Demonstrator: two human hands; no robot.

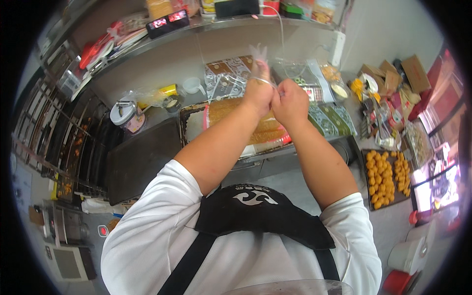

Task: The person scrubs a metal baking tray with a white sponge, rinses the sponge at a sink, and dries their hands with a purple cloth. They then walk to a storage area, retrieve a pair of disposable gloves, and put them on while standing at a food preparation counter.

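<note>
My left hand [260, 88] is raised over the worktop, fingers pointing away from me, with a clear plastic glove [259, 55] partly over its fingers. Close against its wrist side, my right hand [292, 101] has its fingers curled on the glove's edge. Below both hands, a baking tray [193, 114] with worn, browned edges holds a large flat golden-brown baked sheet [225, 110] with pink-red edging. Patterned plastic packaging lies behind the tray, brown [230, 70], and green packaging [332, 120] lies to its right. My forearms hide part of the baked sheet.
A dark empty tray [147, 162] leans at the left, near a lidded tub [127, 116] and a white plastic strainer or cup [192, 85]. A loaded metal shelf [206, 24] crosses above. At right sits a tray of small golden baked pieces [383, 180]. A tray rack [73, 136] stands far left.
</note>
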